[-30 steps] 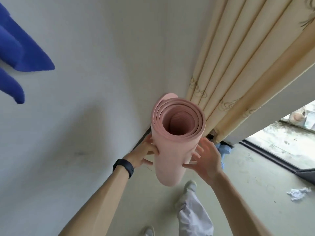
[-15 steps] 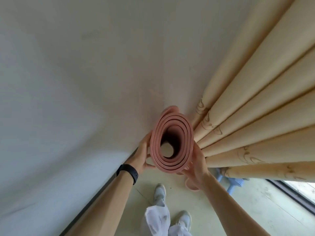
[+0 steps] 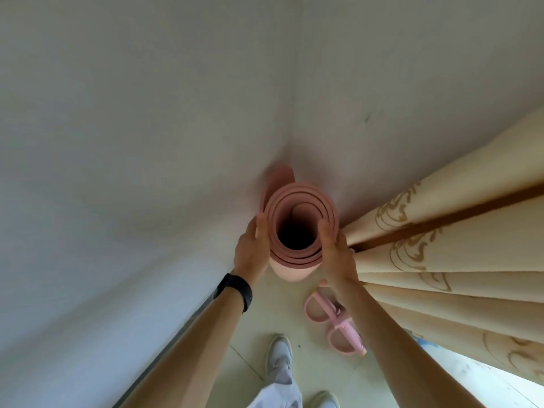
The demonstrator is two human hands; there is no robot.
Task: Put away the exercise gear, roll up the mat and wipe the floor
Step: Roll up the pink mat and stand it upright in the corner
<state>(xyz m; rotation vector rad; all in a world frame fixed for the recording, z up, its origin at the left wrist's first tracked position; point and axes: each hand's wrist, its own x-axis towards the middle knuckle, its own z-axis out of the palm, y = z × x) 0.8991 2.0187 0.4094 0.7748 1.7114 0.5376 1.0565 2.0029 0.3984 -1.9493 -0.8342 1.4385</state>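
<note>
step: standing rolled mat (image 3: 295, 270) upright in corner (image 3: 295, 119), frame centre | left hand (image 3: 250, 251), right hand (image 3: 338, 257): fingers clamped on mat sides | next, probably: seat base on floor (image 3: 297, 322), let go

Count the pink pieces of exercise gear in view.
2. The rolled mat is upright in the corner, held by the left hand and right hand; the pedal puller lies on the floor beside the curtain, which may hide more.

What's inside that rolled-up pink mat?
Inside the rolled pink foam mat, held by the left hand and right hand, only its own spiralled layers and a hollow core show. The core goes dark, so its bottom is hidden.
</note>
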